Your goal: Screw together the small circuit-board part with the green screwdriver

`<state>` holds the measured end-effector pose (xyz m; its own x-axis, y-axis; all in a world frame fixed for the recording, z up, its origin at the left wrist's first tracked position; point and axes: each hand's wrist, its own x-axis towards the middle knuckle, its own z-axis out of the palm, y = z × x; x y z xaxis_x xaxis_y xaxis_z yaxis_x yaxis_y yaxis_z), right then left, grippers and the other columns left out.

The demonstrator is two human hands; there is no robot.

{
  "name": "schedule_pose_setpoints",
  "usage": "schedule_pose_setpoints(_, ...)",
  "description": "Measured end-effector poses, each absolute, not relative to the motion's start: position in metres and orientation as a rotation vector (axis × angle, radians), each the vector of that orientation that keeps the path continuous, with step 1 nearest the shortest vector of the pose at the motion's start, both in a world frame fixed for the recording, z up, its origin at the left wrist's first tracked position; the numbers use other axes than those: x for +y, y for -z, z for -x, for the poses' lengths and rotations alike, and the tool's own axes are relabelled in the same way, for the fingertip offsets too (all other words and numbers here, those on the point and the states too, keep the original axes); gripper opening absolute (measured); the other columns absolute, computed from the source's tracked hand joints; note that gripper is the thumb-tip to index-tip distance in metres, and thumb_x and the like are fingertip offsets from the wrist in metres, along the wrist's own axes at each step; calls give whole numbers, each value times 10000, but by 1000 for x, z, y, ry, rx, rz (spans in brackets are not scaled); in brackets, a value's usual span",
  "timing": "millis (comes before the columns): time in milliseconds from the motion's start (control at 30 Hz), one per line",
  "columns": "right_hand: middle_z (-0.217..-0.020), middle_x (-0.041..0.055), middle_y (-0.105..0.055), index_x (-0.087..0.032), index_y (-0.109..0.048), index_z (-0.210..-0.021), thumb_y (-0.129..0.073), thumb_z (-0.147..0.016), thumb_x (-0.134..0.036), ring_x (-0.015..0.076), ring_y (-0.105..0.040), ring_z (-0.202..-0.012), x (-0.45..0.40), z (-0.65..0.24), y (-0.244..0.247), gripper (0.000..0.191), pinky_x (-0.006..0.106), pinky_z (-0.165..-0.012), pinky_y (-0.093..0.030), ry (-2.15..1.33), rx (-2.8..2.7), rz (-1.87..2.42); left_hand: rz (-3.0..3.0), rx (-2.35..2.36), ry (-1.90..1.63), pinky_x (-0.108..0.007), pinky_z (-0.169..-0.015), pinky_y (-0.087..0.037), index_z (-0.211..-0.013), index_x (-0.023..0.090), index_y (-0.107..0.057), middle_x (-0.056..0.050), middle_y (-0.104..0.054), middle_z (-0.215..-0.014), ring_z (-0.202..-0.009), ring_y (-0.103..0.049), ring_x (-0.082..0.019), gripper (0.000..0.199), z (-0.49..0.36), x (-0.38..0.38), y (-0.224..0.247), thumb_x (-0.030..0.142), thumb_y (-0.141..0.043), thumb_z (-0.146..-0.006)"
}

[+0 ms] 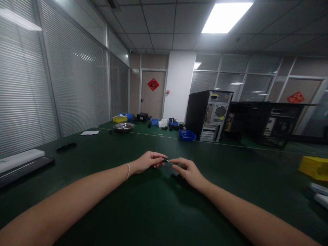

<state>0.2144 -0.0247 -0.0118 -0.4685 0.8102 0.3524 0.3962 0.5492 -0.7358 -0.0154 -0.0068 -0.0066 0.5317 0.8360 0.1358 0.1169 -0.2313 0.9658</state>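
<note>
Just above the middle of the green tabletop (143,212), my two hands meet over a small screwdriver (167,161). Its dark green and black handle sits between the thumb and fingers of my left hand (148,162), which is closed on it. The thin metal shaft points right, towards my right hand (188,171). Thumb and index finger of that hand pinch at the shaft's end, and the tip is hidden there. A bracelet (128,171) circles my left wrist.
A black computer tower (198,114) stands behind, beside a blue bin (187,135). At the back left is a metal bowl (124,127); nearer lie a white paper (89,132), a dark tool (66,146) and a keyboard (28,170). A yellow bin (314,168) is at right.
</note>
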Motion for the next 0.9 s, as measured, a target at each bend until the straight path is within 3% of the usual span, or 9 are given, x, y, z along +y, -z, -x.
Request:
schedule_pose_setpoints(233,-1024,57,-652,-229,-663,-1071,-556,-846,-336,233,-572,-927,-25,-215,9,272,351,-795,-435,-647,-2132,954,-1805,851,-844,-247,-606,-375,-1137,159,-609,-58,-640,-876,-695,-501,-135,382,14,-10,6,350,-552,-812)
schedule_pose_setpoints(900,-840,38,-617,-204,-671,-1059,-591,-808,-422,126,-523,-580,-22,-216,13,342,250,-523,-410,-918,-2048,901,-1594,717,-757,-257,-612,-331,-1102,139,-631,-53,-626,-839,-681,-479,-116,392,20,-3,5,331,-637,-760)
